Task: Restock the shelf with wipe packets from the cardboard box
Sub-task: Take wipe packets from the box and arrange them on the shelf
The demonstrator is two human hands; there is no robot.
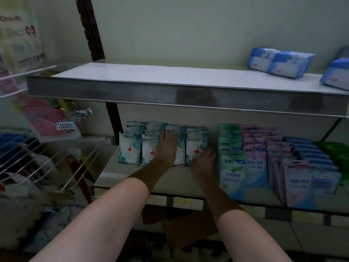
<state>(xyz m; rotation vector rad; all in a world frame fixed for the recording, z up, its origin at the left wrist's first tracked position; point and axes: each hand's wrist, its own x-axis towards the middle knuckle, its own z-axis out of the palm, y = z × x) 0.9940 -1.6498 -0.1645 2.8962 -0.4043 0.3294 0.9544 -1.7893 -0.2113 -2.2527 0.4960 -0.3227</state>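
**Wipe packets being pressed into neat rows on the lower shelf**

The wipe packets [130,150], small white and teal ones with a red cross, stand upright in four rows on the lower shelf [175,181], under the steel upper shelf [170,91]. Both hands reach in among them. The left hand [166,148] lies with spread fingers over the front of the third row, and its fingertips touch the top edge of the packets there. The right hand [204,161] is at the right end of the fourth row, in the narrow gap beside the larger green and blue packs [233,169]. Its fingers are curled and in shadow, so it is not possible to tell whether they pinch a packet or only push against the row.

The step in hand seems to be to settle the packets and straighten the rows. To do this well, the person should keep the left palm flat, so that the front packets do not tip forward, and push the row back evenly with the right hand. The soft packets will bend easily, so light pressure is better. The cardboard box [181,225] is below the shelf edge, partly hidden by the arms; its contents cannot be seen.
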